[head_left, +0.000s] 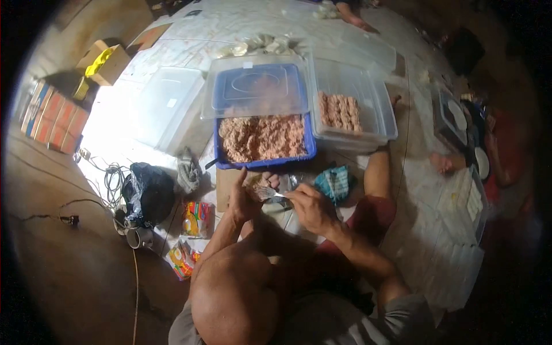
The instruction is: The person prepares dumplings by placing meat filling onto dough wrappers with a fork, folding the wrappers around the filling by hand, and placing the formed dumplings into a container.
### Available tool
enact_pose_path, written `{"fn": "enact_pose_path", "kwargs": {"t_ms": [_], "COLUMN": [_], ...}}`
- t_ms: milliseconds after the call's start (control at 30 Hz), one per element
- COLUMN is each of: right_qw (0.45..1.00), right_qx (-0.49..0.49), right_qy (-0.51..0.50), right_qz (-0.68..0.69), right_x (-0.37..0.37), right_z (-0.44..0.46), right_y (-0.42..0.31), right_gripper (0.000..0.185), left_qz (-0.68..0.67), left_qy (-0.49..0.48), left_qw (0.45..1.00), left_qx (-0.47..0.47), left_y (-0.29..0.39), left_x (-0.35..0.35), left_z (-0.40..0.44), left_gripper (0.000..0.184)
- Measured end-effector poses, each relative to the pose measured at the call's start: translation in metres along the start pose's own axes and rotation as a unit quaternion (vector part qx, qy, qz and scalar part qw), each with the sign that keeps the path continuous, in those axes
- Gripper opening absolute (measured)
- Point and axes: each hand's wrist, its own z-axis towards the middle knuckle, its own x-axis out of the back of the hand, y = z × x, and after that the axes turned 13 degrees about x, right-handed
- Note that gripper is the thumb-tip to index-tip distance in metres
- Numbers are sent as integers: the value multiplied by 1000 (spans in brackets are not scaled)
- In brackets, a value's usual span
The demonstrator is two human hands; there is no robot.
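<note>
Fork (272,194) juts from the right hand (312,209), pinched by its handle, tines at the left hand (244,201). I cannot tell what that curled palm holds.

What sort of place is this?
Probably a home or small workshop where food is prepared on the floor: the blue tub of pinkish mixture, the clear bin of shaped pieces, and the fork.

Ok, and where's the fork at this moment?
Near the middle of the head view, the fork is in the right hand, its tines pointing left toward the left hand, just below the blue tub in the picture.
</note>
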Motion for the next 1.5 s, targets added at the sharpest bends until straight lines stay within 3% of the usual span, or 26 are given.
{"fn": "enact_pose_path", "kwargs": {"t_ms": [33,100,167,233,300,333,433,500,533,600,633,733,800,833,933,1000,1067,1133,1167,1200,1267,1300,1333,1433,1467,1500], "right_qw": [998,992,895,850,830,879,881,964,954,931,930,844,941,974,988,972,893,908,932,949,970,971,969,950,923,893], "right_qx": [-5,-9,-269,-239,-192,-124,-129,-64,-68,-71,-69,-232,-116,-55,-15,-24,-165,-177,-131,-86,-111,-99,-88,-131,-160,-176], "right_qy": [54,107,84,85,70,70,70,72,115,197,186,170,156,143,145,219,179,118,151,181,136,173,209,181,172,182], "right_qz": [32,62,346,461,520,455,450,248,268,300,309,453,275,168,43,80,379,360,303,245,171,135,100,216,304,373], "right_x": [2,-7,-29,-32,-19,1,10,18,24,9,3,-17,-32,-30,-9,-13,-24,-34,-47,-50,-33,-26,-22,-25,-29,-33], "right_z": [-1,-5,-12,-8,0,10,26,36,35,22,8,-21,-27,-26,-13,-14,-34,-38,-34,-27,-25,-20,-18,-42,-48,-47], "right_y": [4,14,25,23,14,1,0,0,-4,17,21,25,24,24,35,35,39,27,26,21,17,14,15,28,30,21], "right_gripper": [20,20,26,31,31,31,29,27,26,21,21,22,20,17,13,12,14,15,15,15,14,13,12,16,18,19], "left_qz": [48,110,177,337,321,360,568,681,710,628,676,622,654,679,697,613,559,722,752,752,671,713,712,368,199,396], "left_qy": [110,152,190,157,90,81,80,16,0,88,107,186,211,168,173,163,149,170,110,109,142,174,176,30,16,83], "left_qw": [993,981,961,927,942,928,818,722,682,755,683,710,697,661,606,701,762,512,471,472,643,565,567,919,979,898], "left_qx": [17,50,91,42,47,56,35,-118,-172,-169,-257,-271,-203,-270,-342,-326,-291,-434,-447,-447,-340,-377,-375,-138,-45,-171], "left_y": [-4,-7,-12,-20,-8,-4,-3,-11,-14,-8,-6,-6,-3,-3,3,0,5,2,5,2,1,6,7,18,22,16], "left_x": [1,4,-4,-38,-44,-39,-41,-52,-54,-51,-78,-84,-78,-62,-62,-84,-78,-95,-79,-75,-68,-71,-71,-61,-56,-71], "left_z": [-5,-4,-4,-16,-16,-22,-23,-15,-12,-3,-4,2,2,5,27,8,7,7,22,21,17,16,11,7,8,3], "left_gripper": [69,67,66,67,66,64,62,53,49,35,24,23,40,39,23,25,31,33,34,34,32,34,34,50,58,63]}}
